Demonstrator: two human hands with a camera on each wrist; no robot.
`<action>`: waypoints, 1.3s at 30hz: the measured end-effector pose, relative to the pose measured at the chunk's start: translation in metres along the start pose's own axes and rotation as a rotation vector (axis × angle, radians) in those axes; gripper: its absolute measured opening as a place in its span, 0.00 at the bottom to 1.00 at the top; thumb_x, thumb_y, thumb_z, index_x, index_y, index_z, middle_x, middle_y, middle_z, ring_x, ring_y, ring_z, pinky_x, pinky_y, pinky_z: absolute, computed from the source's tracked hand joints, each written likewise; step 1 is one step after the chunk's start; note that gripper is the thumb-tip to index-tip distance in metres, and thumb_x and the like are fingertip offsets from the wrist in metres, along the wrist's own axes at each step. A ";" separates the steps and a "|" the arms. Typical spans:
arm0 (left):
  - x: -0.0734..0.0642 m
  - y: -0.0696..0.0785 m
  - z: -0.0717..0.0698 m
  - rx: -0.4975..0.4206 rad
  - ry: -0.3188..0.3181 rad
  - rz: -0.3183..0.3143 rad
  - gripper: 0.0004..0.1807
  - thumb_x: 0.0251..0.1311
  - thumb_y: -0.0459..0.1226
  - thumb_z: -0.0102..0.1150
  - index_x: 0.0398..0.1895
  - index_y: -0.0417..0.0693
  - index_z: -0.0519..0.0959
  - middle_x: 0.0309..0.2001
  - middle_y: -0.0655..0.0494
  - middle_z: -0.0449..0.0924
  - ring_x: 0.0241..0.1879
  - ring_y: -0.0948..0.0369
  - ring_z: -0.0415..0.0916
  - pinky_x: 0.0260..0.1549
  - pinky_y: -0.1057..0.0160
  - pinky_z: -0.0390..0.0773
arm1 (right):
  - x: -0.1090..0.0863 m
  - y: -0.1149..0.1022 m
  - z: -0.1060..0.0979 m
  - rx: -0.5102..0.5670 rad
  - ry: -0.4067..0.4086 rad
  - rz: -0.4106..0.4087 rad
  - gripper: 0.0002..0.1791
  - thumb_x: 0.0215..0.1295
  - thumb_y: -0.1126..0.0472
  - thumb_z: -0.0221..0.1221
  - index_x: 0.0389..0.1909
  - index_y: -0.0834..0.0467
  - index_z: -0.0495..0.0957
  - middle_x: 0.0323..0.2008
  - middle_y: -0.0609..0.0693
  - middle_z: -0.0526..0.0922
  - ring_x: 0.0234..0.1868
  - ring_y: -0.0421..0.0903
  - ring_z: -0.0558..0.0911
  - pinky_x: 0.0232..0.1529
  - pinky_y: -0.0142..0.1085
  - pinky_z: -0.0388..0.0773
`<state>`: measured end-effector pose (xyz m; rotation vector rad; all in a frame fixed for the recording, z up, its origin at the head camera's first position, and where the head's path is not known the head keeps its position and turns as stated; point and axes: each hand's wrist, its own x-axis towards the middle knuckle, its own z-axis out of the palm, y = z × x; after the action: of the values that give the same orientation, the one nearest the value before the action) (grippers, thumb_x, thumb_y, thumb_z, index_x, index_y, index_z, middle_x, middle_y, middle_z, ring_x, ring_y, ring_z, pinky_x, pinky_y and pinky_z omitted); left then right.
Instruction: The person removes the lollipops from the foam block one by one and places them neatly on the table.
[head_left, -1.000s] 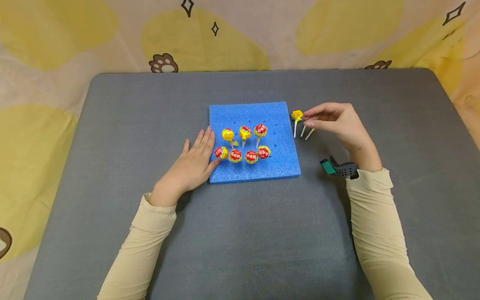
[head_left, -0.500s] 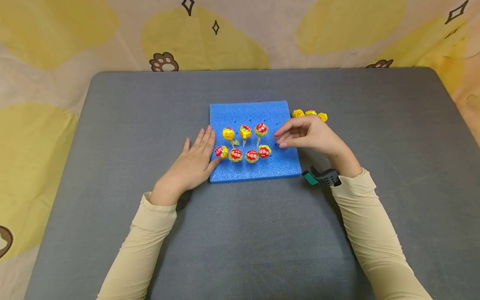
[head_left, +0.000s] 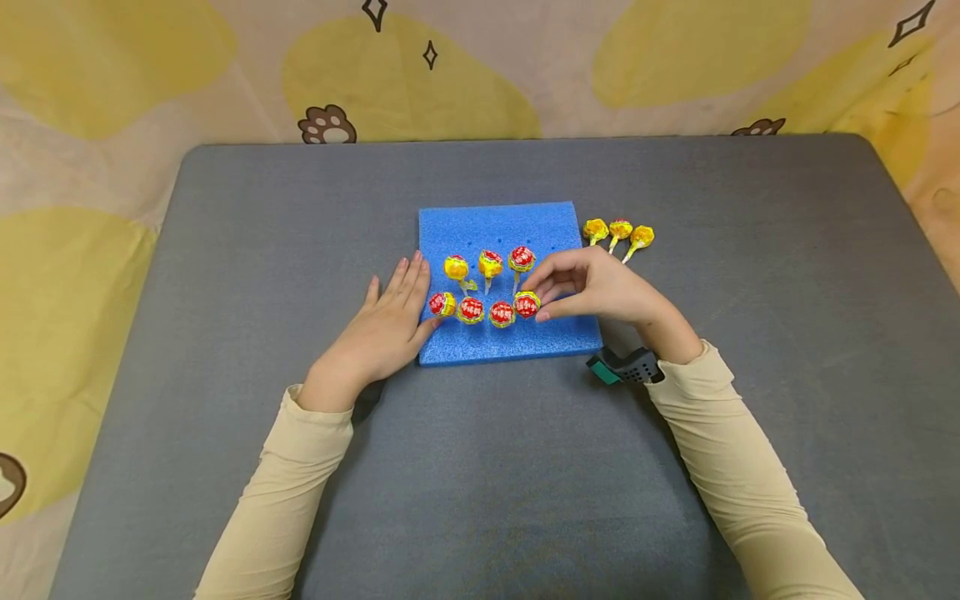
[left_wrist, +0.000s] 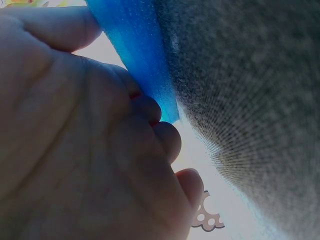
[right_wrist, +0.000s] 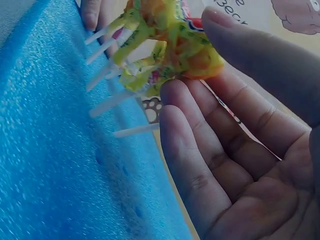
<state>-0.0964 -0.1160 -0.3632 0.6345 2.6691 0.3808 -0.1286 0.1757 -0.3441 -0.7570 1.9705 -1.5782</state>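
A blue foam block [head_left: 510,346] with small holes lies on the table. Several lollipops stand in it in two rows, with yellow and red wrappers, such as the yellow lollipop [head_left: 456,267] at the left of the back row. My left hand [head_left: 386,329] lies flat against the block's left edge, fingers straight, thumb by the front-left lollipop [head_left: 442,304]. My right hand [head_left: 596,287] has its thumb and fingers on either side of the rightmost front lollipop [head_left: 527,304]. In the right wrist view, the thumb and fingertips touch its wrapped head [right_wrist: 192,57]; its stick is in the foam.
Three more lollipops [head_left: 620,229] lie on the dark grey table [head_left: 487,483], right of the block, their sticks partly hidden behind my right hand. A patterned yellow and cream cloth [head_left: 480,75] hangs behind the table's far edge.
My right hand has moved left and nearer, from the three loose lollipops to the rightmost front lollipop in the foam. Those three still lie in place. My left hand has stayed still.
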 end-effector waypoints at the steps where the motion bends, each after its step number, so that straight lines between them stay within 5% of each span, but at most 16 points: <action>1: 0.000 0.000 0.000 0.000 0.000 0.000 0.41 0.71 0.47 0.40 0.73 0.38 0.33 0.74 0.46 0.26 0.72 0.52 0.24 0.66 0.44 0.30 | 0.001 0.000 0.001 0.002 0.000 -0.003 0.18 0.49 0.75 0.67 0.44 0.73 0.77 0.41 0.58 0.80 0.38 0.47 0.83 0.44 0.38 0.79; 22: 0.000 0.000 0.000 -0.004 0.000 0.006 0.41 0.71 0.47 0.40 0.73 0.38 0.33 0.74 0.46 0.26 0.72 0.52 0.23 0.66 0.44 0.30 | -0.002 -0.001 -0.002 -0.050 0.096 -0.057 0.16 0.49 0.76 0.66 0.42 0.72 0.78 0.38 0.54 0.81 0.35 0.45 0.81 0.40 0.34 0.80; 29: 0.000 -0.001 0.001 0.001 0.000 0.010 0.40 0.71 0.47 0.40 0.73 0.38 0.33 0.74 0.46 0.26 0.72 0.52 0.23 0.66 0.43 0.30 | -0.005 0.000 -0.009 0.011 0.120 -0.048 0.16 0.51 0.78 0.64 0.43 0.75 0.76 0.36 0.52 0.83 0.34 0.44 0.83 0.39 0.34 0.80; 39: 0.000 -0.001 0.001 0.002 0.012 0.019 0.40 0.71 0.47 0.40 0.73 0.37 0.33 0.74 0.45 0.26 0.72 0.51 0.24 0.66 0.43 0.31 | -0.014 -0.006 -0.019 -0.034 0.230 -0.054 0.14 0.53 0.75 0.65 0.42 0.72 0.78 0.35 0.51 0.84 0.34 0.44 0.83 0.37 0.32 0.80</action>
<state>-0.0967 -0.1169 -0.3643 0.6602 2.6774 0.3881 -0.1307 0.1971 -0.3335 -0.6715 2.1597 -1.7342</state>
